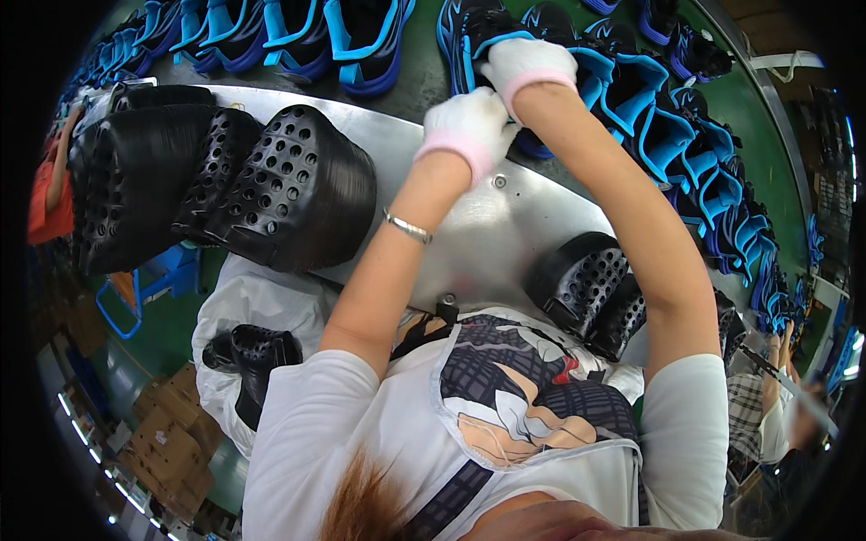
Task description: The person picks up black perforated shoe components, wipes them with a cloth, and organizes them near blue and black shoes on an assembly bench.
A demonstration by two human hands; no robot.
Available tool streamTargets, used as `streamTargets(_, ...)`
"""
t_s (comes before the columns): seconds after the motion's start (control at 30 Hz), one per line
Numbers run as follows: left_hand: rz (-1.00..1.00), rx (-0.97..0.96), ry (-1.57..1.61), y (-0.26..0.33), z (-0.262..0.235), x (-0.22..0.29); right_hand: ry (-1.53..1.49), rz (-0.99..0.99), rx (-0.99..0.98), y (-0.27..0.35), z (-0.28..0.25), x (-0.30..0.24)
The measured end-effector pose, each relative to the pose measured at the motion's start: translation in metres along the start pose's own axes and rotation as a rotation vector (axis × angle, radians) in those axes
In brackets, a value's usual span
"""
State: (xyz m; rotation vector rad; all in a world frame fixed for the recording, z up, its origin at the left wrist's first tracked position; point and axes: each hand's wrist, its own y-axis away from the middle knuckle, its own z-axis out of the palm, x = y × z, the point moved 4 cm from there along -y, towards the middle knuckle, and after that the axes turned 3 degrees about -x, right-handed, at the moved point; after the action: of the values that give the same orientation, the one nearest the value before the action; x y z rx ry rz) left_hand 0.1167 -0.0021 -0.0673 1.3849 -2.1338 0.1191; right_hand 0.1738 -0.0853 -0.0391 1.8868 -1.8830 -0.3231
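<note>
Both my hands wear white gloves with pink cuffs and meet at a black and blue sports shoe (456, 56) at the far edge of the metal ledge. My left hand (467, 124) is closed at the near end of this shoe, its fingertips partly hidden. Just beyond it, my right hand (532, 68) curls its fingers at the light-blue collar, beside the shoe's opening. What the fingers pinch inside the shoe cannot be seen. To the left of my left hand lies a large stack of black perforated pieces (293, 185), rounded at one end.
Rows of blue-lined shoes (370, 45) stand on the green surface at far left, with more shoes (663, 117) along the right. Another black perforated stack (586, 279) lies near my right arm. Cardboard boxes (167, 451) sit at lower left. Other people work at both sides.
</note>
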Motion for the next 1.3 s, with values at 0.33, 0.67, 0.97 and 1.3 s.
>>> streamTargets(0.33,-0.142,-0.271,-0.092,-0.025,-0.002,-0.005,0.132,-0.143,0.083,-0.022,-0.004,-0.012)
streamTargets(0.67,-0.214,-0.280,-0.121,-0.023,-0.006,-0.010,0.089,-0.143,0.122,-0.021,0.000,-0.018)
streamTargets(0.97,-0.196,-0.273,-0.139,-0.027,-0.016,-0.002,0.002,-0.184,0.210,-0.016,-0.005,-0.009)
streamTargets(1.3,-0.131,0.042,-0.168,-0.013,0.005,-0.026,-0.579,-0.483,0.503,0.117,0.031,0.048)
